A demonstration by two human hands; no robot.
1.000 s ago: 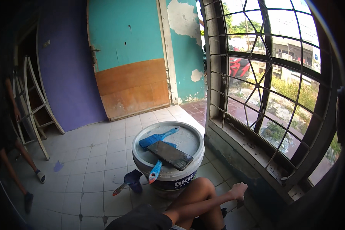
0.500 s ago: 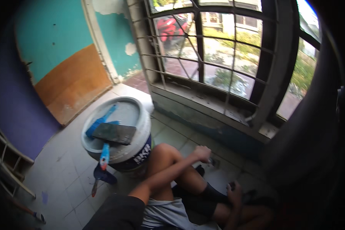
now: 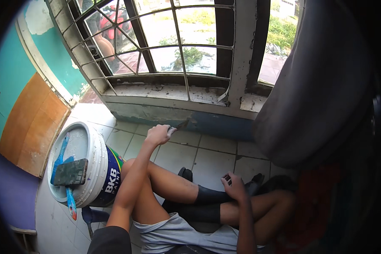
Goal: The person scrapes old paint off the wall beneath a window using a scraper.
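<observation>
My left hand is closed round the handle of a scraper. Its dark blade points at the low wall under the window, where the paint is patchy and peeling. Whether the blade touches the wall I cannot tell. Lower right, my right hand hovers over my crossed legs by the dark sock. Its fingers are curled, and a dark patch between them cannot be made out.
At left stands a lidded paint bucket bearing a phone and blue-handled brushes. A dark blue tool lies beside it. A grey curtain hangs at right. Beyond the barred window a person is partly visible.
The view has swung right. My left hand has gone from low over the floor tiles to the wall, bringing the scraper up against its lower part. My right hand stays near my legs.
</observation>
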